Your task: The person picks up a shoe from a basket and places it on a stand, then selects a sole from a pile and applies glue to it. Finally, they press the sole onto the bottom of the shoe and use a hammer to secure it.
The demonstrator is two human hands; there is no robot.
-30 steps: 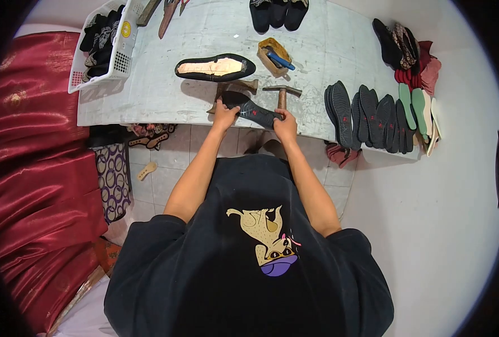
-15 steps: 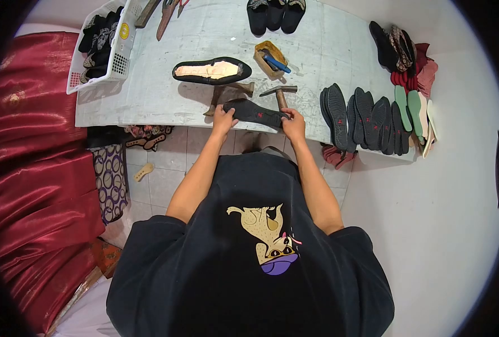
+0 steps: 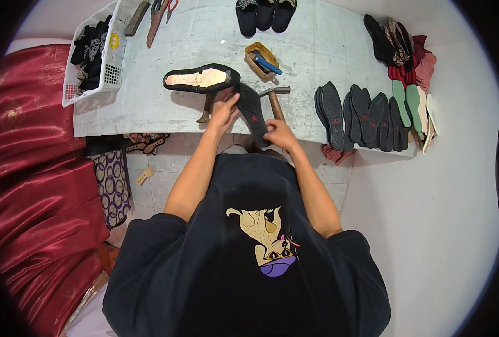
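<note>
A black shoe sole (image 3: 253,114) with a small red mark is held between both hands, over the table's front edge. My left hand (image 3: 224,114) grips its left side near the upper end. At the lower end, the fingers of my right hand (image 3: 279,134) pinch its right edge. Just beyond my left hand lies a black shoe upper (image 3: 200,78), its pale inner board facing up. It rests over a metal stand (image 3: 206,109), mostly hidden. A hammer (image 3: 275,100) lies right of the sole, its handle toward my right hand.
Black soles (image 3: 367,118) stand in a row at the right, beside green and cream pieces (image 3: 412,105). A yellow tray (image 3: 253,62) holds a blue-handled tool. Finished slippers (image 3: 265,17) sit at the back. A white basket (image 3: 114,59) of dark footwear stands left, near pincers (image 3: 157,22).
The sole has turned from lying crosswise to pointing nearly away from me. My right hand has come lower and nearer. The view has shifted slightly.
</note>
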